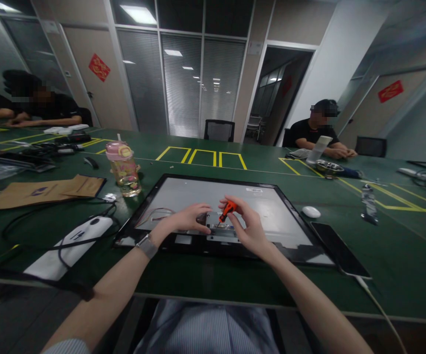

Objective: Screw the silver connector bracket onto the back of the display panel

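Observation:
A flat display panel (pixel 279 216) with a black frame lies on the green table, its grey back facing up. My right hand (pixel 249 227) grips an orange and black screwdriver (pixel 228 209), whose tip points down at a small metal plate with a circuit board (pixel 222 231) near the panel's front edge. At the left side of that plate is my left hand (pixel 191 219), thumb and fingers apart around a small dark part (pixel 201 217); whether it grips the part is unclear. Thin wires (pixel 157 211) lie on the panel left of my left hand.
On the left are a pink-lidded bottle (pixel 123 169), a brown paper envelope (pixel 43 191) and a white power strip (pixel 73 246) with black cables. To the right lie a white mouse (pixel 311 212) and a phone (pixel 340 250) with a cable. People sit across the table.

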`<action>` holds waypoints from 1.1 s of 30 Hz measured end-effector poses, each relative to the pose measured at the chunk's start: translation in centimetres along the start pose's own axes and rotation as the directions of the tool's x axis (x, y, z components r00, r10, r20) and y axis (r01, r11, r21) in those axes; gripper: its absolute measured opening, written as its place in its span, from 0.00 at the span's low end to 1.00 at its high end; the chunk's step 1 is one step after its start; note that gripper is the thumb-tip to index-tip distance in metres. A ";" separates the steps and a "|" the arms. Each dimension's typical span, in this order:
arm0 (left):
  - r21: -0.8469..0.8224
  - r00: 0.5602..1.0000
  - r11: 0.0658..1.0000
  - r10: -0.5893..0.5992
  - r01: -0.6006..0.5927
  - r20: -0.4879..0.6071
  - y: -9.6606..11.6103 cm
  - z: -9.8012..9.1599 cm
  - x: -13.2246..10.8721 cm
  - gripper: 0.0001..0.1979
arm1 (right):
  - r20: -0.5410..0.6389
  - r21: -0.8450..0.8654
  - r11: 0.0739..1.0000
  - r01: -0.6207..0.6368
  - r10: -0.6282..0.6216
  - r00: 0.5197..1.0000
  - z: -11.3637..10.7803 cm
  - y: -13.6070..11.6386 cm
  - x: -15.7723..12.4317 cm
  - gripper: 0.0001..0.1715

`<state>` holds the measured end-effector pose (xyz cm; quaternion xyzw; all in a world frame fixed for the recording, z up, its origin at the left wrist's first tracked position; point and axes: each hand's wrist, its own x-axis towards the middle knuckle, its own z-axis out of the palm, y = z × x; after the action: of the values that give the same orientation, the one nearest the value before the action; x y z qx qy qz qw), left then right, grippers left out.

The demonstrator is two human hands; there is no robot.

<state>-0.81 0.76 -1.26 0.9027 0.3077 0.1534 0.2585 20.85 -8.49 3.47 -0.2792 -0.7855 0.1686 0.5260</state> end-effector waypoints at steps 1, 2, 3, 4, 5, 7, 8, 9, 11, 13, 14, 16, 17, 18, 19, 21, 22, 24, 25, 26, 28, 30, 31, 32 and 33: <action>0.005 1.000 1.000 0.000 0.000 0.003 0.0 0.0 0.0 0.37 | 0.017 0.008 1.000 0.000 0.000 1.000 -0.1 -0.1 0.0 0.24; 0.014 1.000 1.000 -0.008 0.008 0.008 0.1 0.0 0.0 0.37 | 0.031 0.007 1.000 0.005 -0.005 1.000 -0.2 -0.2 0.1 0.23; 0.024 1.000 1.000 -0.019 0.018 0.013 0.2 -0.1 0.0 0.37 | 0.041 -0.001 1.000 0.009 -0.009 0.999 -0.3 -0.3 0.2 0.22; 0.032 0.999 0.999 -0.029 0.029 0.016 0.3 -0.1 0.0 0.37 | 0.047 -0.018 1.000 0.017 -0.017 0.999 -0.4 -0.5 0.4 0.20; 0.040 0.999 0.998 -0.039 0.039 0.019 0.4 -0.2 0.0 0.37 | 0.023 -0.038 0.999 0.024 -0.023 0.999 -0.5 -0.6 0.5 0.17; 0.054 0.998 0.997 -0.051 0.049 0.026 0.5 -0.2 0.0 0.37 | -0.042 -0.078 0.997 0.027 -0.031 0.999 -0.6 -0.8 0.6 0.12; 0.058 0.998 0.997 -0.051 0.049 0.029 0.5 -0.2 0.0 0.37 | -0.072 -0.092 0.995 0.028 -0.034 0.997 -0.6 -0.8 0.6 0.11; 0.061 0.998 0.997 -0.049 0.047 0.030 0.5 -0.2 0.0 0.37 | -0.087 -0.097 0.995 0.027 -0.035 0.996 -0.6 -0.8 0.6 0.11; 0.059 0.999 0.997 -0.044 0.042 0.028 0.4 -0.2 0.0 0.36 | -0.081 -0.072 0.997 0.023 -0.029 0.996 -0.5 -0.7 0.5 0.15; 0.053 0.999 0.998 -0.037 0.035 0.025 0.3 -0.1 0.0 0.37 | -0.043 -0.015 1.000 0.008 -0.008 0.999 -0.5 -0.6 0.4 0.20; 0.051 0.999 0.998 -0.033 0.032 0.025 0.2 -0.1 0.0 0.37 | -0.021 0.012 1.000 -0.003 0.003 1.000 -0.5 -0.6 0.4 0.21; 0.049 0.999 0.998 -0.028 0.026 0.027 0.2 -0.1 0.0 0.37 | 0.025 0.025 1.000 -0.013 0.013 1.000 -0.6 -0.7 0.4 0.21; 0.047 0.999 0.998 -0.030 0.029 0.027 0.2 -0.2 0.0 0.37 | 0.037 0.007 1.000 -0.011 0.011 0.999 -0.7 -0.8 0.5 0.19; 0.046 0.999 0.998 -0.036 0.035 0.027 0.3 -0.2 0.0 0.37 | 0.036 -0.021 1.000 -0.005 0.006 0.999 -0.7 -0.8 0.6 0.18; 0.045 0.999 0.998 -0.043 0.042 0.029 0.4 -0.2 0.0 0.36 | 0.023 -0.055 0.999 0.002 -0.001 1.000 -0.8 -0.9 0.7 0.16; 0.044 0.998 0.997 -0.059 0.057 0.033 0.6 -0.3 0.0 0.35 | -0.029 -0.111 0.994 0.008 -0.011 1.000 -0.8 -0.9 0.8 0.14; 0.043 0.997 0.997 -0.065 0.063 0.034 0.7 -0.3 0.0 0.35 | -0.057 -0.127 0.992 0.007 -0.014 0.998 -0.8 -0.9 0.8 0.13; 0.042 0.997 0.997 -0.068 0.067 0.034 0.7 -0.4 -0.1 0.35 | -0.083 -0.131 0.991 0.010 -0.021 0.996 -0.7 -0.7 0.8 0.14; 0.038 0.997 0.997 -0.067 0.066 0.028 0.7 -0.3 -0.1 0.36 | -0.082 -0.119 0.993 0.013 -0.023 0.996 -0.6 -0.6 0.7 0.16; 0.033 0.998 0.997 -0.064 0.063 0.022 0.7 -0.3 -0.1 0.36 | -0.074 -0.098 0.995 0.016 -0.023 0.997 -0.6 -0.4 0.6 0.18; 0.025 0.999 0.998 -0.051 0.051 0.013 0.6 -0.3 -0.1 0.36 | -0.048 -0.044 0.999 0.016 -0.019 0.999 -0.5 -0.2 0.5 0.21; 0.023 0.999 0.999 -0.037 0.036 0.011 0.5 -0.3 -0.1 0.37 | -0.016 -0.013 1.000 0.022 -0.022 1.000 -0.5 -0.2 0.5 0.21; 0.025 0.999 0.999 -0.032 0.032 0.012 0.5 -0.2 -0.1 0.37 | 0.006 -0.021 0.999 0.028 -0.028 1.000 -0.5 -0.2 0.5 0.19; 0.029 0.999 0.999 -0.031 0.031 0.012 0.5 -0.2 -0.1 0.37 | 0.010 -0.035 0.999 0.031 -0.031 0.999 -0.6 -0.2 0.5 0.18; 0.032 0.999 0.999 -0.035 0.034 0.012 0.6 -0.2 -0.1 0.37 | -0.003 -0.050 0.998 0.033 -0.033 0.999 -0.6 -0.2 0.5 0.16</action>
<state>-0.69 0.41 -0.75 0.9023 0.3241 0.1382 0.2485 21.20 -8.34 4.19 -0.2797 -0.7928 0.1397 0.5232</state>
